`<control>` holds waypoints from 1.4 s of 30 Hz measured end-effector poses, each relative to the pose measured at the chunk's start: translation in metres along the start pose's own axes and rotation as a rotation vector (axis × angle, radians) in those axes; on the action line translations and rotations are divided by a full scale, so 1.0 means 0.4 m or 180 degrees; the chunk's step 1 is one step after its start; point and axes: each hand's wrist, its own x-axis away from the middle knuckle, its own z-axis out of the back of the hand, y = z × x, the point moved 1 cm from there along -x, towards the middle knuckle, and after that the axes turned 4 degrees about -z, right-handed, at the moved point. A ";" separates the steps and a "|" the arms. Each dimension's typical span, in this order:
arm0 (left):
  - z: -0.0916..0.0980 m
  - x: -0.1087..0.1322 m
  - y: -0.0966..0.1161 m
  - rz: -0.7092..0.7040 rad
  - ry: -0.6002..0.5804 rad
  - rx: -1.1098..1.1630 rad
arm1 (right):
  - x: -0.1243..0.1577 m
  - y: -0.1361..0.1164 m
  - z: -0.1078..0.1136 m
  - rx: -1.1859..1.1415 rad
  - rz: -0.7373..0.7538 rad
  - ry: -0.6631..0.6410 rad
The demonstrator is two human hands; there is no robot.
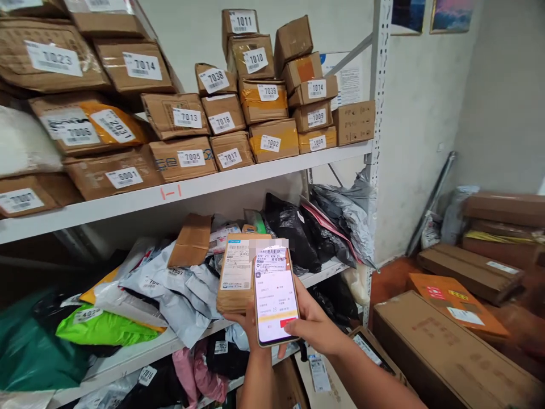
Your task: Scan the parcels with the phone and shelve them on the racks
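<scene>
Both hands are occupied near the middle of the view: the right hand (310, 318) grasps a phone (275, 301), its thumb over the red button at the lower right of the lit screen, and the left hand (247, 326) grasps a small box (230, 287) by its near end, though part of this hand is hidden behind the phone. With the phone as the centre of the dial, the small box sits at ten o'clock, just beside it and partly covered by it, its printed label (239, 264) facing up.

Beyond the hands, white shelves (264, 170) carry parcels. On the middle shelf, a piece of cardboard (191, 240) lies at ten o'clock, black bags (285, 227) at twelve to one, and a bright green bag (110, 329) well away at nine, next to a dark green bag (40, 335). A pink bag (200, 366) rests lower, at eight o'clock.

Numbered brown boxes are stacked on the upper shelf from ten to one o'clock; one marked 1011, a taped box (240, 23), tops its pile near twelve.

Farther out, a large carton (443, 335) lies at about four o'clock, an orange box (443, 304) at three, and a pole (432, 204) leans at two.
</scene>
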 end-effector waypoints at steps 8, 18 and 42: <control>-0.086 -0.020 -0.025 -0.0304 0.0685 0.0895 | 0.097 -0.117 0.136 0.0125 0.0285 0.0193; -0.306 0.024 0.050 0.0293 0.0381 0.1418 | 0.283 -0.214 0.392 -0.0395 0.1008 0.1467; -1.425 -0.133 0.342 -0.1294 -0.0497 0.2091 | -0.103 -1.107 0.611 0.2796 0.2904 0.2007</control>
